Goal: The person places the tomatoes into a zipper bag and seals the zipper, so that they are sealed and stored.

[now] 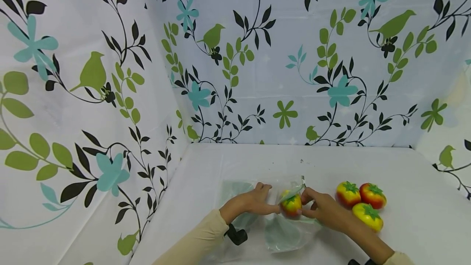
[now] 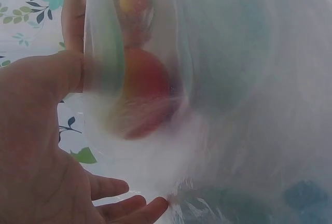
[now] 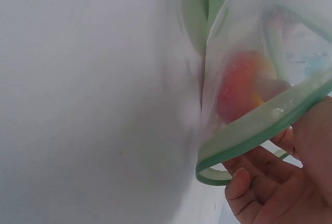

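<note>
A yellow-and-red toy fruit with a green leafy top [image 1: 291, 204] sits at the mouth of a clear zip bag [image 1: 283, 236]. My right hand [image 1: 325, 209] grips the fruit from the right with curled fingers. In the right wrist view, that hand [image 3: 280, 182] reaches through the bag's green-edged mouth [image 3: 270, 128], where a finger shows against the fruit [image 3: 238, 89]. My left hand [image 1: 254, 200] is spread at the left, its thumb touching the bag beside the fruit. In the left wrist view, its fingers [image 2: 122, 213] extend loosely along the cloudy plastic, with red fruit [image 2: 145, 89] behind it.
Three more toy fruits, two red-yellow [image 1: 347, 194] [image 1: 373, 196] and one mostly yellow [image 1: 368, 216], lie clustered right of the right hand. Another pale green bag [image 1: 235, 189] lies flat under the left hand. The white table [image 1: 206, 158] meets patterned cloth [image 1: 243, 126] behind.
</note>
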Tool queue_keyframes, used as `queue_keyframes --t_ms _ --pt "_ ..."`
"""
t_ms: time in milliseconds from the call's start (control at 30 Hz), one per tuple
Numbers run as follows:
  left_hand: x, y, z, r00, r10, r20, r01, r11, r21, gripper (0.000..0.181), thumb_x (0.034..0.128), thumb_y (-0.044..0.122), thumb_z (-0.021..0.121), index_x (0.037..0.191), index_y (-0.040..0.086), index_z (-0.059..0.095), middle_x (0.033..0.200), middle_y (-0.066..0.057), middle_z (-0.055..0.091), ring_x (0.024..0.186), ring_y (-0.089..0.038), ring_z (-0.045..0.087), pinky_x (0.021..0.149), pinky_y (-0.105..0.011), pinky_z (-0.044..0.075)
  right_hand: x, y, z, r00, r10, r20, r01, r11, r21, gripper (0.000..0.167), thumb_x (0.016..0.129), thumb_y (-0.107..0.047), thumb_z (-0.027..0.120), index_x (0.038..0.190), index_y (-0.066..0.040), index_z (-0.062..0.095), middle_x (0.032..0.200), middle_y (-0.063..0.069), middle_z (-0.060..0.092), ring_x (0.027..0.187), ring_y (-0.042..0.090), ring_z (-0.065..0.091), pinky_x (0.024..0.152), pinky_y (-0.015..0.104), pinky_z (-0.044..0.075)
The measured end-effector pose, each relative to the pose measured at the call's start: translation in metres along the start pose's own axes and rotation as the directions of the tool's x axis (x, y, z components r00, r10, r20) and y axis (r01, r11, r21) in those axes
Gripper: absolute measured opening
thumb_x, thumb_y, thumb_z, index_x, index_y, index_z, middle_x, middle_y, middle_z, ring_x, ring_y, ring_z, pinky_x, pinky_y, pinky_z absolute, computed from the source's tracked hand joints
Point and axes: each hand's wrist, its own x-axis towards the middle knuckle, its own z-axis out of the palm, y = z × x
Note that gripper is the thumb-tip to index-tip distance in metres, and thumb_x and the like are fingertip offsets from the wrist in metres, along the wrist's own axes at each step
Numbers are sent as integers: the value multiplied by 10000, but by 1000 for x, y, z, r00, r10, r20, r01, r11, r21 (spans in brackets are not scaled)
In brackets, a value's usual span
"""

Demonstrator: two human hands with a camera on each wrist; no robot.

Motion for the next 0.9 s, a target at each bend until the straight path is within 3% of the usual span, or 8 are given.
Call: queue_keyframes --t_ms 233,467,700,900 --pt "-1 0 0 1000 -1 6 1 1000 2 934 906 604 643 1622 84 344 1535 -149 405 1323 -265 553 1137 -442 466 1 -1 5 999 -48 -24 49 998 35 231 947 -254 802 1046 -139 627 963 -37 692 867 144 627 824 271 603" --pt "0 -2 1 1000 -2 12 2 1000 -1 967 888 609 655 1636 94 321 1572 -148 374 1341 -271 543 1132 -445 468 4 -1 9 994 -98 -56 100 995 29 100 971 -223 776 996 -179 690 968 -75 734 865 81 654 851 282 602" --pt "2 -5 2 1000 0 16 -1 1000 6 984 871 604 659 1641 94 317 1543 -142 385 1301 -258 550 1116 -432 480 6 2 10 996 -82 -18 83 995 56 171 980 -333 763 1063 -187 795 1005 -70 773 895 84 677 838 272 597" --pt "0 -5 0 1000 12 14 -12 1000 9 984 860 587 669 1630 75 334 1510 -138 398 1258 -247 561 1087 -407 497 7 2 9 992 -125 13 124 990 70 240 1011 -315 723 1183 -173 813 1114 -27 784 928 62 669 815 216 562"
